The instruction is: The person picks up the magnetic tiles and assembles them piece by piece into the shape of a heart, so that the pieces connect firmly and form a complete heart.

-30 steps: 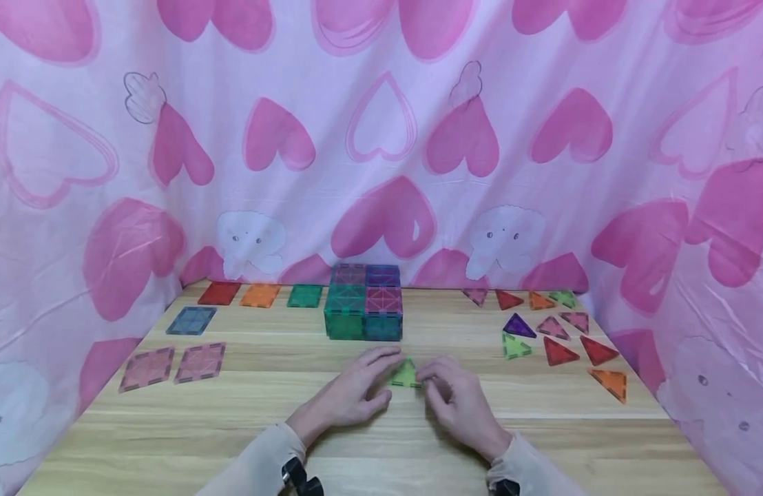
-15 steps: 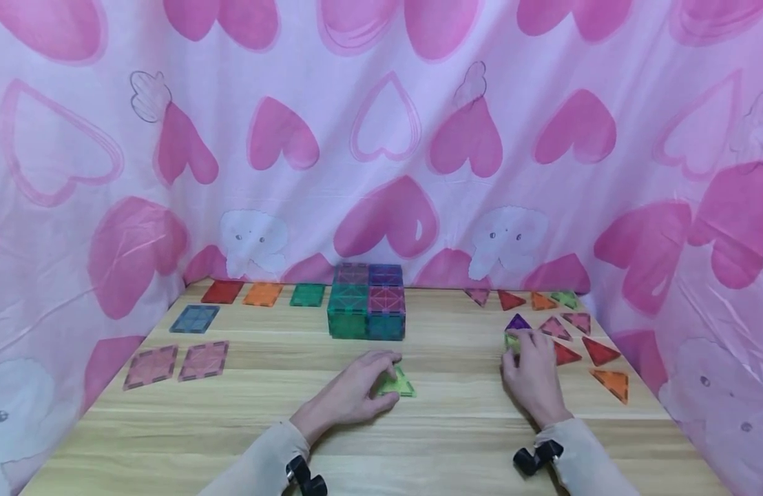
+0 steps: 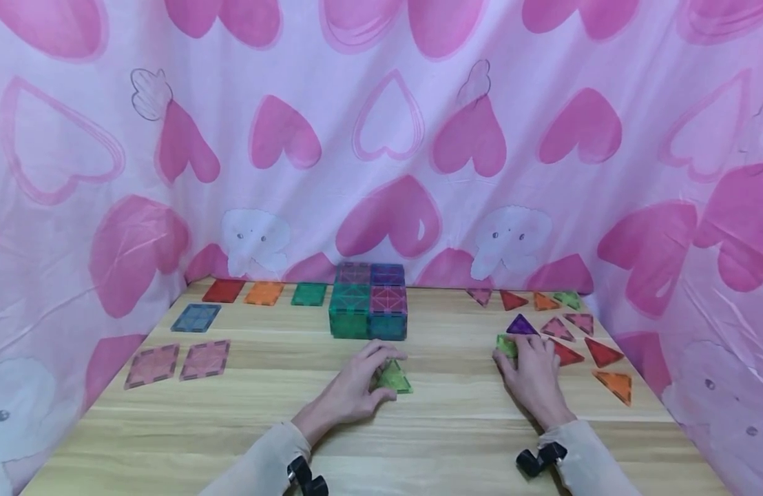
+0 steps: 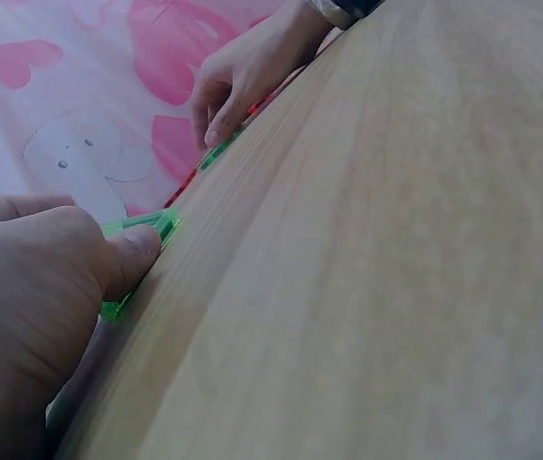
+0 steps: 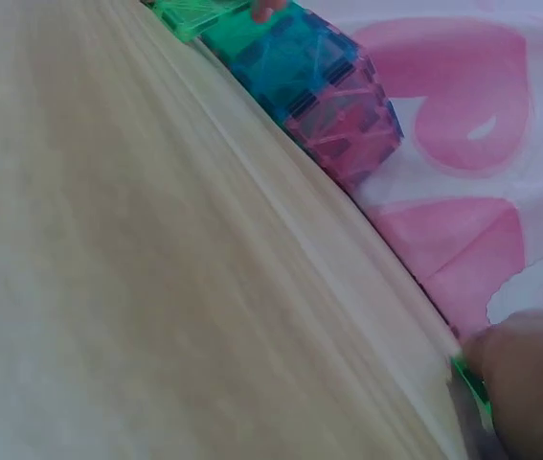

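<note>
Near the middle of the table, my left hand (image 3: 354, 387) holds a light green see-through triangle magnetic tile (image 3: 396, 377) between thumb and fingers. In the left wrist view its thumb (image 4: 135, 251) lies against the tile, and the curled fingers hide part of it. At the right, my right hand (image 3: 533, 375) pinches another light green triangle tile (image 3: 505, 346), partly covered by the fingers. The right wrist view has a strip of that green tile (image 5: 472, 381) showing beside the blurred hand. A purple triangle tile (image 3: 521, 325) lies just beyond the right hand.
Behind the left hand stands a block of coloured magnetic tiles (image 3: 369, 303). Square tiles, among them a blue one (image 3: 196, 317) and a pink one (image 3: 205, 359), lie at left. Several triangles, including an orange one (image 3: 615, 386), are spread at right. A heart-patterned curtain (image 3: 381, 207) surrounds the table.
My right hand has left the middle tile, moved right to the second green triangle and now pinches it, shifted slightly left. My left hand stays near the middle with its tile.
</note>
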Demonstrator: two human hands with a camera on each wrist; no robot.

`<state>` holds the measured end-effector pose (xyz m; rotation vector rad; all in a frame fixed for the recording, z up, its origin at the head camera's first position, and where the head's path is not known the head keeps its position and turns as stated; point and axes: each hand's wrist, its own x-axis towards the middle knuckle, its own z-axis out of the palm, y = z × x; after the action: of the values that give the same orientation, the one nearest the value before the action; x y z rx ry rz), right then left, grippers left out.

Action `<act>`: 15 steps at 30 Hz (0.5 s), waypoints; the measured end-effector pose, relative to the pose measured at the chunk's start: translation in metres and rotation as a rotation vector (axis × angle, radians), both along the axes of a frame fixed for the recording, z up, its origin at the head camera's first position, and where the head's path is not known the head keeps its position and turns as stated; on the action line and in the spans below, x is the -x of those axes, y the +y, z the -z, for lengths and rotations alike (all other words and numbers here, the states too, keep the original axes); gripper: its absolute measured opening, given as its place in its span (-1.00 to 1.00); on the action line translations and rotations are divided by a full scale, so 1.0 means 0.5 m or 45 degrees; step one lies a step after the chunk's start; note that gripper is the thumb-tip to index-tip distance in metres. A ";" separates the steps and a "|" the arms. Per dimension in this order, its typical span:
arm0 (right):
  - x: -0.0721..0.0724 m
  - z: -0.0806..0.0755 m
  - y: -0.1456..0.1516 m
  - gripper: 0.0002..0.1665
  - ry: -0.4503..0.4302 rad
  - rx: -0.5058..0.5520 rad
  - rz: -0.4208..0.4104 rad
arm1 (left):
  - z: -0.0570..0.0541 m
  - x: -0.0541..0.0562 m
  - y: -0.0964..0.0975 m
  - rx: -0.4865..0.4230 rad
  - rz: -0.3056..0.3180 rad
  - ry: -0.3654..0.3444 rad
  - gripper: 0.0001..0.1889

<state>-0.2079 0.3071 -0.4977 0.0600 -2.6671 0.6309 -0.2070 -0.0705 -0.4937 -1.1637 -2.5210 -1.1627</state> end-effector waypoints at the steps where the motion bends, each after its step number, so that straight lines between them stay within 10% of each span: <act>1: -0.002 0.001 -0.002 -0.40 -0.027 0.016 -0.026 | 0.001 -0.001 0.000 0.001 -0.005 -0.001 -0.25; 9: -0.001 0.000 -0.014 -0.28 -0.024 0.092 -0.209 | 0.003 -0.001 0.001 -0.037 -0.053 -0.033 -0.43; 15: -0.005 -0.003 -0.030 -0.69 0.017 0.260 -0.349 | 0.003 0.001 0.004 -0.095 -0.058 -0.042 -0.71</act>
<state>-0.2055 0.2922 -0.4962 0.3754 -2.5871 0.9808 -0.2077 -0.0686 -0.4954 -1.0723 -2.4911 -1.2633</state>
